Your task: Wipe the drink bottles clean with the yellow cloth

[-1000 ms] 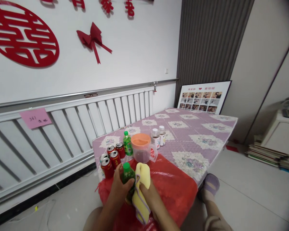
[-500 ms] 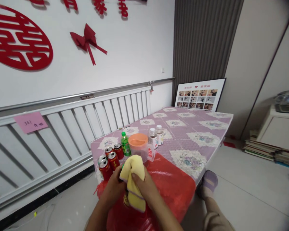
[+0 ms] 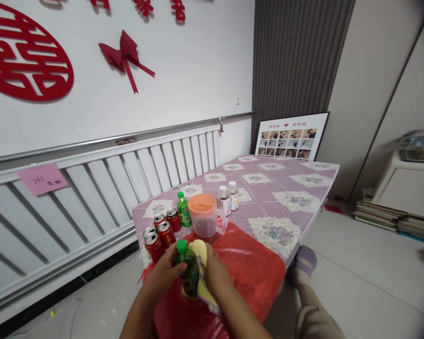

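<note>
A green plastic bottle (image 3: 187,272) with a green cap stands upright in the grip of my left hand (image 3: 166,273), thumb across its front. My right hand (image 3: 215,273) is closed on a yellow cloth (image 3: 199,252), which lies against the bottle's right side and hangs down below. Both are held over a red plastic bag (image 3: 247,263) spread on the table's near end. Just beyond my hands is a clear plastic pitcher (image 3: 203,223) with an orange lid. Several red drink cans (image 3: 166,234), their tops opened, cluster left of it.
Behind the cans stands another green bottle (image 3: 184,210). Two small white-capped bottles (image 3: 224,201) are right of the pitcher. A purple floral tablecloth (image 3: 257,212) covers the table. A white radiator (image 3: 162,167) runs along its left side. A photo board (image 3: 292,136) leans at the far end.
The yellow cloth has shifted right and down, off the front of the green bottle, so the bottle now shows. My left hand has turned to hold the bottle upright.
</note>
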{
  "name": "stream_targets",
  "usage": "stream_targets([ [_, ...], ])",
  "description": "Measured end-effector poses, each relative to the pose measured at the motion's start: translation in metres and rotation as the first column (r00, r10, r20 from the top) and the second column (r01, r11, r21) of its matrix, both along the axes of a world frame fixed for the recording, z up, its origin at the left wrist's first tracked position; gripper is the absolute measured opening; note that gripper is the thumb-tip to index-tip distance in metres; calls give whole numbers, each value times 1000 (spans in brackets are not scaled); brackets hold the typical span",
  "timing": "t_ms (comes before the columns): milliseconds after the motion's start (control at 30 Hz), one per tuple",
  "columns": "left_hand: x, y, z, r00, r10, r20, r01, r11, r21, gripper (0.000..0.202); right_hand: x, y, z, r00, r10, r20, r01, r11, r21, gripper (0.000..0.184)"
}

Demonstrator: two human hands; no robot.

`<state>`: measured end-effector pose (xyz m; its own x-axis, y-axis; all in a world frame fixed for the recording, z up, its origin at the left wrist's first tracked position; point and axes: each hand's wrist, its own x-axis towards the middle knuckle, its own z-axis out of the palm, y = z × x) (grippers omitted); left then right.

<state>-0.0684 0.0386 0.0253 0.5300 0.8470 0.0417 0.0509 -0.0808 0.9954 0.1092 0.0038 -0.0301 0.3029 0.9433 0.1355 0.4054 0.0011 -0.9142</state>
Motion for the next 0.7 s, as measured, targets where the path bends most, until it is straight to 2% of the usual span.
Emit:
stream_targets([
  [100,-1,-3,2,998,15,-58,-13,999,39,60,-5,1,0,986,8,165,14,991,-137,50],
  [200,4,-9,-1,967,167,-192,-140,979,147,57,-10,2,0,969,33,244,16,980,-197,52],
  [333,17,-16,-9,839,446,-312,-348,880,323,53,-10,0,0,968,45,246,-1,985,-175,56],
  [433,21,-17,-12,779,549,-303,-429,819,382,41,-5,-3,2,980,69,188,-54,995,-84,61],
  [500,19,-15,-10,790,536,-298,-425,829,364,40,-1,-5,7,986,104,130,-103,995,-16,63],
  [567,15,-13,-8,835,474,-281,-390,868,306,46,1,-9,13,988,137,72,-140,990,31,65],
  [700,7,-9,-5,938,321,-127,-306,944,126,64,-3,-18,31,969,181,-169,-166,981,99,72],
])
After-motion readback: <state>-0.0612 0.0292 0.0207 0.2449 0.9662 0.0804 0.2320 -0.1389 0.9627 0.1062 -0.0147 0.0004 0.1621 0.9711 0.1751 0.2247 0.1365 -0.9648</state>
